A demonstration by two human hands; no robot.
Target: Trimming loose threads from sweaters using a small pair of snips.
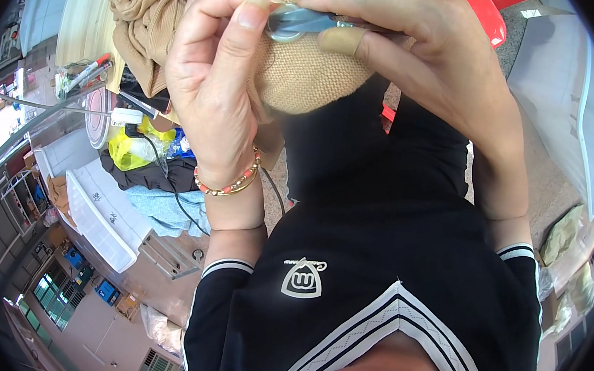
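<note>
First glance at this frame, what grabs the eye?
Two hands meet at top centre: the left hand and the right hand pinch a small silvery metal tool against tan knit fabric. A beaded bracelet circles the left wrist, and a black shirt fills the lower frame.

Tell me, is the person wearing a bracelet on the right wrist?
No, the beaded bracelet sits on the left wrist, below the left hand; the right hand has a bare wrist.
</note>
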